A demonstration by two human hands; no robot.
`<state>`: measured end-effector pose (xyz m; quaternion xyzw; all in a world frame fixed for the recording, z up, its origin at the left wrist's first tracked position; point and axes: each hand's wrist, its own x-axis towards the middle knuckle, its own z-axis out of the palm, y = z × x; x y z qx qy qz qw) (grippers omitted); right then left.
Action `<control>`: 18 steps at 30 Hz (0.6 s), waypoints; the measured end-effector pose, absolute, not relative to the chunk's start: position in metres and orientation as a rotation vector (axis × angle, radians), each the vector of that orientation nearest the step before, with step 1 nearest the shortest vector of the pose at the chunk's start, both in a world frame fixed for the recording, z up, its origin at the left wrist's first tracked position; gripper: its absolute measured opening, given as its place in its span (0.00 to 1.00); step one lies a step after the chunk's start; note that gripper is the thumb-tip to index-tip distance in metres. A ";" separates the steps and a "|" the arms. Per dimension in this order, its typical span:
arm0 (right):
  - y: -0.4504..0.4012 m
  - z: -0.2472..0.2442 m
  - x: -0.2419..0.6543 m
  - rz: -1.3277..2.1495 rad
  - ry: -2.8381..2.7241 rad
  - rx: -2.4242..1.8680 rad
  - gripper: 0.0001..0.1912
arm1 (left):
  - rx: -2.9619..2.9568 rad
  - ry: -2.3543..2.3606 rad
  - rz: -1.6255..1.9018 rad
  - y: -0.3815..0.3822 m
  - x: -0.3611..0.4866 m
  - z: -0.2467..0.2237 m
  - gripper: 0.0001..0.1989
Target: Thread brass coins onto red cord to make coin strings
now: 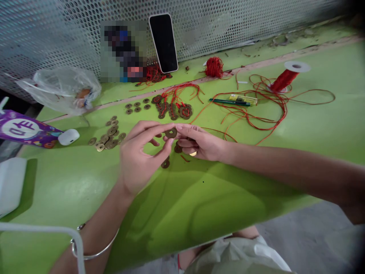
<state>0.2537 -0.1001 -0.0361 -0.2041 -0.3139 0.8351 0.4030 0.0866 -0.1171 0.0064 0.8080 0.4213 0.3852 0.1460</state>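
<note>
A bronze square-holed coin (pixel 171 133) is held up over the table between the thumb and fingertips of my left hand (pixel 139 152). My right hand (pixel 202 142) is closed, its thumb and fingertip meeting the coin's right edge; whether it also pinches a cord is hidden. Beneath the hands, more coins show, among them a dark coin (pixel 165 163) and one (pixel 178 147) by the right fingers. A loose coin pile (pixel 110 137) lies left of my left hand. Beyond the hands are paired rows of coins (pixel 137 107) and coins tied with red cord (pixel 185 111).
A phone (pixel 164 42) leans on the perforated metal panel (pixel 199 26). Red cord ball (pixel 214 67), cord spool (pixel 285 78), loose cord (pixel 281 114) and a green pen (pixel 229 102) lie behind and right. Leftward are a plastic bag (pixel 62 87), purple carton (pixel 31 129) and white case (pixel 69 137).
</note>
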 end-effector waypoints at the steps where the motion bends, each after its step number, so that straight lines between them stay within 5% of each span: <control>1: -0.100 -0.036 0.254 2.108 -0.797 -0.519 0.06 | 2.335 1.215 1.107 -0.117 0.087 0.006 0.17; 18: -0.101 -0.036 0.255 2.132 -0.816 -0.467 0.09 | 2.197 1.154 1.125 -0.116 0.088 0.006 0.14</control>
